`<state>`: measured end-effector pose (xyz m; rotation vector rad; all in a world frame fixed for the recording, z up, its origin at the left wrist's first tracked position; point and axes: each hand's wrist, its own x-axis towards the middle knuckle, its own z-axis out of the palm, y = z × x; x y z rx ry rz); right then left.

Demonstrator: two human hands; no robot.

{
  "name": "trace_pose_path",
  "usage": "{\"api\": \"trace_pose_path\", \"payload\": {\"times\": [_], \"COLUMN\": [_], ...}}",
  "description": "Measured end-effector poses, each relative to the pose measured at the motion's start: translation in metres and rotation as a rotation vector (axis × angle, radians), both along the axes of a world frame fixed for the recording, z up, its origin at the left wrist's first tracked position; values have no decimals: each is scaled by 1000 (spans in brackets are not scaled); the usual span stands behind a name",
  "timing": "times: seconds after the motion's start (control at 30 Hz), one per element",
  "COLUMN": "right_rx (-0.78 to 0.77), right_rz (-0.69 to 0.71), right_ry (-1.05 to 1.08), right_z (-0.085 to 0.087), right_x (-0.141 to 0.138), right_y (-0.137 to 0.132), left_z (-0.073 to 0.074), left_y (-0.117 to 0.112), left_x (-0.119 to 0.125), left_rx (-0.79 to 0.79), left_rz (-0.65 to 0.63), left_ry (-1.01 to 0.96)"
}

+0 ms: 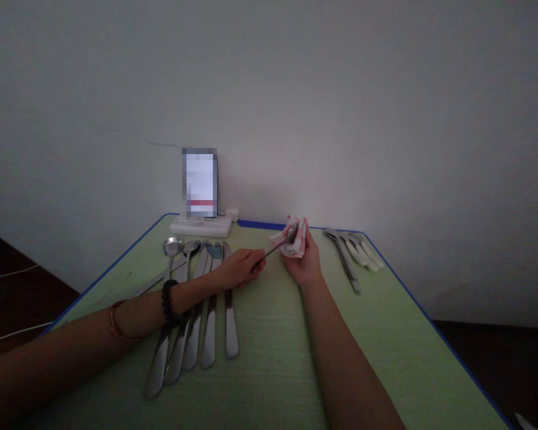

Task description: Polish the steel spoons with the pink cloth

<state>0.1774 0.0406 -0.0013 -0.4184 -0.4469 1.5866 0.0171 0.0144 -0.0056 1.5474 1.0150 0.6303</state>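
My left hand [242, 268] is closed around the handle of a metal spoon [275, 246], which points up and to the right. The bowl of that spoon rests against a pink and white cloth [299, 242]. My right hand [305, 263] grips the cloth from behind and below, its fingers mostly hidden. Beneath my left forearm lies a row of metal cutlery: a ladle [173, 245], another spoon [190, 247] and several knives, one knife [231, 328] being nearest the middle. My left arm covers parts of their handles.
To the right lie metal utensils [346, 263] and several white-handled pieces [361, 251]. A lit phone [201, 182] stands on a white base [201, 226] at the back left, against the wall [341, 119]. The green table [269, 370] has a blue edge.
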Motion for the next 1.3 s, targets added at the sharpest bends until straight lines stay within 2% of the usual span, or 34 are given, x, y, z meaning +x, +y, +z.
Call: {"api": "trace_pose_path", "payload": {"times": [0.27,0.47,0.63,0.8,1.0,1.13,1.3], "right_rx": [54,-12,-66,39,82,88,42], "right_rz": [-70,-97,-151,-163,-110,-189,-358], "right_ry": [-126,-40,22,-190,-511,-574,-575], "right_z": [-10,-7,-12,-17,-30,-37,-37], "right_x": [1,0,4,-4,-13,-11,-12], "right_y": [10,7,9,11,13,18,18], "left_z": [1,-5,-13,-13,-11,-11,-9], "left_y": [-2,1,6,6,3,2,0], "left_x": [2,2,1,1,-1,-2,-1], "left_rx": [112,164,187,230,405,488,489], "left_rz": [21,79,114,91,16,-9,-27], "left_ry": [-19,-35,-87,-27,175,244,310]}}
